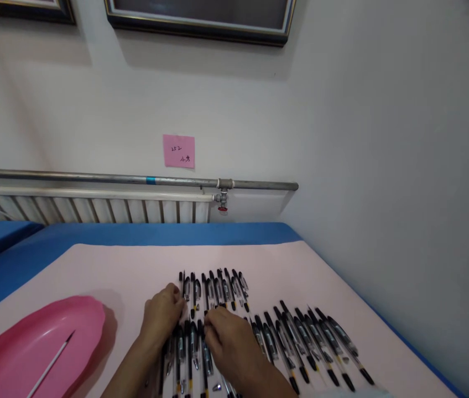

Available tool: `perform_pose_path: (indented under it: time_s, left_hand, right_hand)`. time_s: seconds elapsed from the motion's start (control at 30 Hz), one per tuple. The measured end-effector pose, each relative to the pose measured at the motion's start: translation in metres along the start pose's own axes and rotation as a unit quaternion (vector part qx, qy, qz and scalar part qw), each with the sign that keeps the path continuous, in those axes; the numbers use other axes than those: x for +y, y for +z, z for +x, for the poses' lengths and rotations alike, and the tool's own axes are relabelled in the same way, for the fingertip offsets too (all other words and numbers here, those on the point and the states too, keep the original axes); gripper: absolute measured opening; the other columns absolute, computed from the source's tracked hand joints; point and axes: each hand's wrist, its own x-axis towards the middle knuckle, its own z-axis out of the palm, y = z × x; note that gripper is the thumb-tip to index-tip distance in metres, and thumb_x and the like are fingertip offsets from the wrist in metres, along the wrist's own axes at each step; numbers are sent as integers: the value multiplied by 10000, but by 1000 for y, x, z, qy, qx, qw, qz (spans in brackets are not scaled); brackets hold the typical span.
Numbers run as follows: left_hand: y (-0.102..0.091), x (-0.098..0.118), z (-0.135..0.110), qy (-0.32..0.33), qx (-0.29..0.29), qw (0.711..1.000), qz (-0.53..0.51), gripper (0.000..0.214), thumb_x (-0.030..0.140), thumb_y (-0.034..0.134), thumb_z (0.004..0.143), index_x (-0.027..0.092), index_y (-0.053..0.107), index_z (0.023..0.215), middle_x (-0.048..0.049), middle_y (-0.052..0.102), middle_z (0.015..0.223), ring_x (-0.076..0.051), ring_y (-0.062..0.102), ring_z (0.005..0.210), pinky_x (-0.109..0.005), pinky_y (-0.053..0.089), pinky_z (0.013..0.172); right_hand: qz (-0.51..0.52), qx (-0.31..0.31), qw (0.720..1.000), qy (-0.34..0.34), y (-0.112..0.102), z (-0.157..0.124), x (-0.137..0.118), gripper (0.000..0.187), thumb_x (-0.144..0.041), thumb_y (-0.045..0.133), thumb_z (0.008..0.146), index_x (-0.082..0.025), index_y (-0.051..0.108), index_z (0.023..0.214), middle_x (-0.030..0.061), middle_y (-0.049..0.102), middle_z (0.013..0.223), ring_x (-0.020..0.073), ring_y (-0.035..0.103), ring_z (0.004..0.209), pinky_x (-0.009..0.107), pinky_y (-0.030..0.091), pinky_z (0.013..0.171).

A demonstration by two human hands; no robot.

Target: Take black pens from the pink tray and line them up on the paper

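Observation:
Several clear-barrelled pens with black caps (218, 290) lie side by side in rows on a pale pink sheet (118, 271). My left hand (160, 316) rests at the left end of the upper row, its fingers curled against the outermost pen. My right hand (230, 338) lies over the lower row, fingertips pinched near the bottom of an upper-row pen. More pens (317, 340) fan out to the right. What either hand grips is hidden by the fingers.
A pink plastic tray (31, 345) at the lower left holds one thin refill (52, 362). The sheet lies on a blue table (168, 233). Behind are a radiator (93, 209), a pipe (135, 179) and a pink note (178, 150) on the wall.

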Motion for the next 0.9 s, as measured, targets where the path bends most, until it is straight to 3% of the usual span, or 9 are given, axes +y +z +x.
perform_pose_path:
  time_s: [0.2, 0.3, 0.43, 0.63, 0.73, 0.83, 0.9]
  left_hand:
    - [0, -3, 0, 12, 1, 1000, -29, 199, 265, 407, 768, 206, 582, 840, -55, 704, 806, -201, 631, 773, -274, 390, 645]
    - [-3, -7, -2, 9, 15, 999, -49, 250, 279, 379, 786, 194, 585, 898, -67, 701, 848, -196, 629, 795, -269, 409, 671]
    - [-12, -16, -14, -16, 47, 996, -74, 315, 305, 356, 804, 175, 558, 1007, -78, 681, 952, -197, 610, 882, -269, 423, 731]
    - [-31, -25, -34, -49, 62, 991, -106, 302, 344, 362, 807, 206, 554, 996, -43, 675, 956, -186, 609, 873, -266, 433, 728]
    - [-40, -29, -38, -59, 71, 990, -107, 334, 391, 365, 805, 222, 540, 1033, -19, 668, 841, -188, 614, 765, -272, 432, 645]
    - [-48, -30, -41, -46, 116, 985, -120, 452, 436, 419, 771, 226, 468, 1168, 20, 608, 688, -177, 593, 648, -262, 416, 570]
    - [-53, -27, -45, -24, 161, 977, -140, 594, 441, 466, 744, 236, 353, 1290, 45, 560, 649, -165, 576, 608, -250, 411, 545]
  right_hand:
    - [-5, -1, 1000, 10, 1, 1, 3, 138, -127, 416, 809, -184, 516, 734, 4, 568, 748, 107, 516, 660, 196, 319, 582]
    - [-7, 9, 1000, 10, -1, 2, 6, 137, -136, 416, 813, -186, 519, 737, 3, 567, 745, 110, 512, 668, 201, 317, 590]
    - [-12, 28, 999, 38, -8, 5, 17, 148, -142, 410, 810, -187, 528, 731, 4, 560, 717, 117, 502, 649, 210, 310, 578]
    - [-6, 67, 994, 86, -21, 9, 41, 143, -156, 421, 786, -188, 544, 720, 3, 563, 685, 132, 511, 640, 227, 319, 579]
    - [50, 88, 982, 163, -30, 12, 50, 159, -182, 446, 766, -191, 575, 859, -25, 521, 597, 132, 505, 567, 229, 330, 545]
    - [130, 167, 951, 224, -44, 13, 51, 397, -217, 497, 739, -187, 505, 1135, -62, 462, 552, 130, 495, 536, 230, 370, 551]
    - [171, 235, 931, 221, -53, 13, 48, 542, -236, 529, 726, -191, 417, 1254, -66, 453, 583, 123, 486, 545, 233, 395, 572]
